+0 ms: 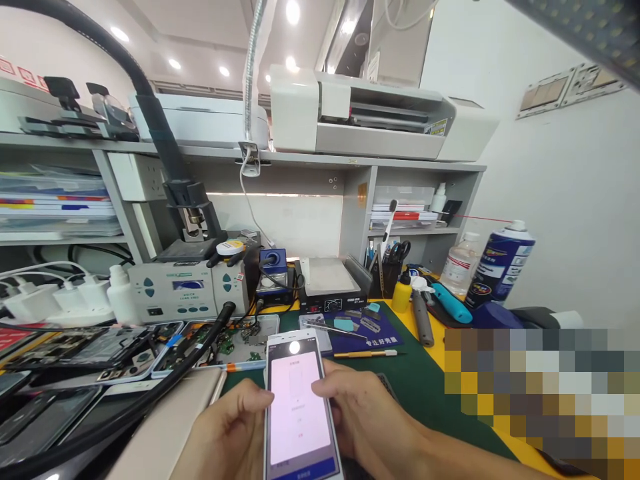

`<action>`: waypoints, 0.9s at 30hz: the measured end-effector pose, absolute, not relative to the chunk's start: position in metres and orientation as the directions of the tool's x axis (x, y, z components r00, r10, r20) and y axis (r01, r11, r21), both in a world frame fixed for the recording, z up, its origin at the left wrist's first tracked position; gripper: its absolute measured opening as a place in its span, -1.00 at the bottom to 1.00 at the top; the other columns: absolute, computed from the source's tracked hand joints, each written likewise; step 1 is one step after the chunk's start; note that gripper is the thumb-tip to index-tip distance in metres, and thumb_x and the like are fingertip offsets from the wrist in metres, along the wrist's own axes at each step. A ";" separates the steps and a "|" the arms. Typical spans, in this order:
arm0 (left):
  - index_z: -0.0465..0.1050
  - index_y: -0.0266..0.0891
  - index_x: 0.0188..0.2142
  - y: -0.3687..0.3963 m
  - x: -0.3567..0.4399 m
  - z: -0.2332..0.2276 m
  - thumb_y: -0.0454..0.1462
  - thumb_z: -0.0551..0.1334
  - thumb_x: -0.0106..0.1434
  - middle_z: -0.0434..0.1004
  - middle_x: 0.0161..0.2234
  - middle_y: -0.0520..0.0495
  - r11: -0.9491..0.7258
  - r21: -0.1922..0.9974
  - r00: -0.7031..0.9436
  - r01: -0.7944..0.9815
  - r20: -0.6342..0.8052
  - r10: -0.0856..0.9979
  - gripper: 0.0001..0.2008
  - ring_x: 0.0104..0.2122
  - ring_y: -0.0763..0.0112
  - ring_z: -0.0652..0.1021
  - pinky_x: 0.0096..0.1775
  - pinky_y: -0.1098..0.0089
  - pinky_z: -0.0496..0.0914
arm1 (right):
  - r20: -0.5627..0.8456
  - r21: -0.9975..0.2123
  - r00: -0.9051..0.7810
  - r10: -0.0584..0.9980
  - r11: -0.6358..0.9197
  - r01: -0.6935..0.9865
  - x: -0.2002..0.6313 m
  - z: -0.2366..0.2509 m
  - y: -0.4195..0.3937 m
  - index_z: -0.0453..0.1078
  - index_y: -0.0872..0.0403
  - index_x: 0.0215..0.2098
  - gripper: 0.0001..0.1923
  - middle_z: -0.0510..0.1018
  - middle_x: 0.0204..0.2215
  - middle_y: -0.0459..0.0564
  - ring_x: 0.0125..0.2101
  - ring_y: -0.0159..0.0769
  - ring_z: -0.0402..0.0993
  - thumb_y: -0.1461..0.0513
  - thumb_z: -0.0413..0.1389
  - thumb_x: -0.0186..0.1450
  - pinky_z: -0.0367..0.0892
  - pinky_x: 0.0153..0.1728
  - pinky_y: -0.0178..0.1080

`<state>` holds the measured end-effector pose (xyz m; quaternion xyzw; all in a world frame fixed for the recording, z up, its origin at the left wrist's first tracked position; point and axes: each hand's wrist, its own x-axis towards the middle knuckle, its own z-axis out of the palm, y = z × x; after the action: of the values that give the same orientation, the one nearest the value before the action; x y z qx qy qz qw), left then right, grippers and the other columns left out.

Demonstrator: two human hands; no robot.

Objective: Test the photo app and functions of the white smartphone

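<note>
Head view of a repair counter [420, 393] with a green mat. I see both hands low in the middle, holding a white phone [300, 407] upright above the mat, its lit screen facing me. The left hand [227, 433] cradles the phone's left edge, fingers closed around it, thumb resting at the screen's border. The right hand [360, 413] grips the right edge, its thumb laid over the glass about halfway up.

The screen shows a pale page with faint lines of text and a blue bar at the bottom; the wording is too small for me to read. I judge the phone to be assembled and powered on, so any reassembly looks finished, and what remains seems to be checking or working through the on-screen menu.

Behind the phone lie a tray of circuit boards [235, 343], a soldering station [173, 290] and a small heating plate [327, 283]. To the right stand a yellow bottle [401, 293], a cup of tools [387, 270] and a blue spray can [503, 263]. Opened phones [75, 353] crowd the left side. A printer [360, 117] sits on the shelf above.
</note>
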<state>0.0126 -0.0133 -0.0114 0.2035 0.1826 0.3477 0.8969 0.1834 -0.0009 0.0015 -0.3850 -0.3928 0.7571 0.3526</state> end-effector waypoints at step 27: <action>0.33 -0.42 0.22 -0.011 0.013 0.002 -0.42 0.12 0.20 0.67 -0.30 -0.20 0.685 0.597 0.587 -0.418 -0.398 0.705 -0.43 -0.30 0.09 0.65 -0.16 0.16 0.45 | -0.305 -0.876 -0.474 0.826 -0.439 -0.200 0.183 0.007 -0.004 0.42 0.05 -0.15 -0.56 0.40 -0.47 -0.13 -0.47 -0.37 0.28 0.22 0.14 -0.04 0.23 -0.31 -0.24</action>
<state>0.0133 -0.0106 0.0025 0.2266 0.3167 0.3262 0.8614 0.1828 -0.0044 0.0072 -0.3848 -0.4070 0.7558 0.3393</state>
